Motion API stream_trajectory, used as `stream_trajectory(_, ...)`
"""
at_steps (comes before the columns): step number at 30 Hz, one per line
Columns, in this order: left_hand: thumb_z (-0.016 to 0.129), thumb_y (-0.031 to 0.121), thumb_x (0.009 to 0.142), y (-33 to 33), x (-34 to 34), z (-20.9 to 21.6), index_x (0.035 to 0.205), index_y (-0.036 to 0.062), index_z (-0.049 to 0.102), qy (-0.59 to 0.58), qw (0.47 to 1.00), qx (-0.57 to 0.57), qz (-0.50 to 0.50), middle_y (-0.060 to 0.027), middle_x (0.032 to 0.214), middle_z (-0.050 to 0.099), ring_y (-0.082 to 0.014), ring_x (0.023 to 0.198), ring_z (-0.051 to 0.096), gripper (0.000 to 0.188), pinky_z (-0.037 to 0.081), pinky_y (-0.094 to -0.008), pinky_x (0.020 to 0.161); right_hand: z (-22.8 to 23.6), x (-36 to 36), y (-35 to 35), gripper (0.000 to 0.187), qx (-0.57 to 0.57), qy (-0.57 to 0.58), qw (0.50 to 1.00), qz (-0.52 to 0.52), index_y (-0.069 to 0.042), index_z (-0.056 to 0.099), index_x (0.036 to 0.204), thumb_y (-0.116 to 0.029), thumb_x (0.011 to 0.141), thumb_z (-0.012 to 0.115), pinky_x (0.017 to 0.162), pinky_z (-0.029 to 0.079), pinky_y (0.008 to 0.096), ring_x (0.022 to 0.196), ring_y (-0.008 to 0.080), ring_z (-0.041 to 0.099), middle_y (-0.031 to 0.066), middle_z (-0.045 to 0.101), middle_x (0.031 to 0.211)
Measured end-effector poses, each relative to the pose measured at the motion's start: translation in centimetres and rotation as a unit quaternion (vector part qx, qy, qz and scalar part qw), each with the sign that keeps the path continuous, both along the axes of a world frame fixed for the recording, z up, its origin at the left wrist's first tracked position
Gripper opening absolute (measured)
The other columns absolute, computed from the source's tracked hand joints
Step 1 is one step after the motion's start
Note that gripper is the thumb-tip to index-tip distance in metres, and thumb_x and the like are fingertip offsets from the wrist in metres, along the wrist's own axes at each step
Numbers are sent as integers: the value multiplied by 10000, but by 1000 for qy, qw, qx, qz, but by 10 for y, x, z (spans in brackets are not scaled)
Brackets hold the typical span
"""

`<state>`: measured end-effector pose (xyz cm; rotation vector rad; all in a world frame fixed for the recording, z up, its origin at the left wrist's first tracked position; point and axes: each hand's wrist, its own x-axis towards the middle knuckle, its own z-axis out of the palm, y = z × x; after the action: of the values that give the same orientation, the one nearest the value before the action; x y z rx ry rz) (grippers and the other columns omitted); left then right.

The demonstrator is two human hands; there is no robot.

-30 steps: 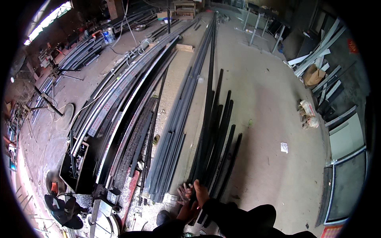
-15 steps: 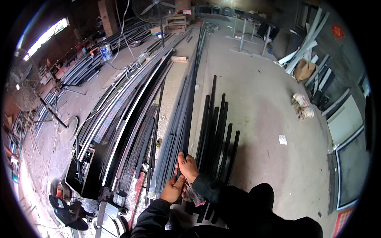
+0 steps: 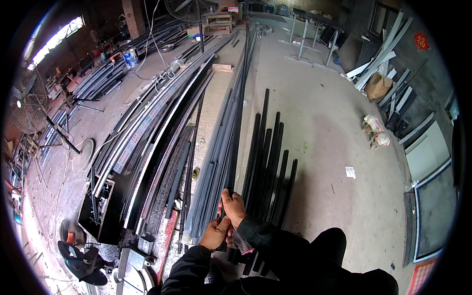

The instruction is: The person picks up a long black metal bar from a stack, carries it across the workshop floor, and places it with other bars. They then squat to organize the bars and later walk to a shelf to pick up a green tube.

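A long dark metal profile (image 3: pixel 238 118) stretches away from me over a bundle of grey profiles (image 3: pixel 209 191). My right hand (image 3: pixel 233 207) is closed around its near part, with the thumb on top. Just below and to the left, my left hand (image 3: pixel 215 234) is closed at the near end, fingertips pinched together and partly hidden. A patterned grey and pink cloth (image 3: pixel 241 243) shows beneath my right wrist. To the right, several shorter black profiles (image 3: pixel 268 162) lie side by side.
More long profiles (image 3: pixel 142 142) lie to the left, beside a black box (image 3: pixel 110 216) and a cutting machine (image 3: pixel 83 265). Standing fans (image 3: pixel 32 105) are at far left. A metal trestle (image 3: pixel 307 39) stands far back. Boards and a glazed panel (image 3: pixel 432 216) lean at right.
The view has shifted slightly. The far part of the held profile stands out more from the bundle. Both hands keep nearly the same place and grip.
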<state>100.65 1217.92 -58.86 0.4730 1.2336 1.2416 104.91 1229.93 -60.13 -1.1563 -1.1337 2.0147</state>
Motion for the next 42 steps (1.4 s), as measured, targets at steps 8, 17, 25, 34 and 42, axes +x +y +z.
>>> stream_trajectory(8, 473, 344, 949, -10, -14, 72, 881, 45, 480, -57, 998, 16, 38, -31, 619, 497, -124, 471, 468, 306, 383, -262, 445, 74, -18, -6, 387, 25, -27, 998, 53, 7, 483, 784, -356, 921, 480, 467, 452, 340, 485, 191, 531, 82, 516, 601)
stream_trajectory(17, 464, 314, 939, -31, -30, 7, 858, -16, 505, 244, 967, -53, -45, -128, 622, 571, -229, 508, 580, 342, 443, -341, 474, -5, 3, -9, 332, -162, 97, 966, 176, -64, 528, 917, -392, 935, 477, 708, 532, 381, 800, 217, 628, 78, 599, 817)
stream_trajectory(25, 466, 424, 887, -71, -99, -40, 925, -33, 517, 565, 808, -166, -38, -294, 782, 590, -439, 789, 588, 461, 447, -493, 694, -66, 102, -41, 252, -21, -75, 973, 215, -59, 513, 1037, -289, 934, 504, 656, 538, 323, 776, 223, 652, 131, 634, 877)
stream_trajectory(34, 498, 396, 886, -93, -188, -63, 1063, -32, 468, 420, 869, -251, -73, -241, 792, 609, -357, 726, 623, 464, 474, -438, 668, -175, 235, -98, 195, 6, -210, 921, 327, -63, 584, 914, -245, 845, 570, 625, 525, 344, 728, 199, 618, 84, 632, 831)
stream_trajectory(42, 511, 341, 904, -158, -244, -132, 935, 0, 510, 488, 829, -270, -21, -117, 694, 564, -210, 577, 584, 342, 457, -357, 509, -187, 243, -115, 218, 9, -305, 893, 331, -63, 596, 904, -270, 861, 546, 559, 512, 328, 655, 173, 618, 68, 639, 759)
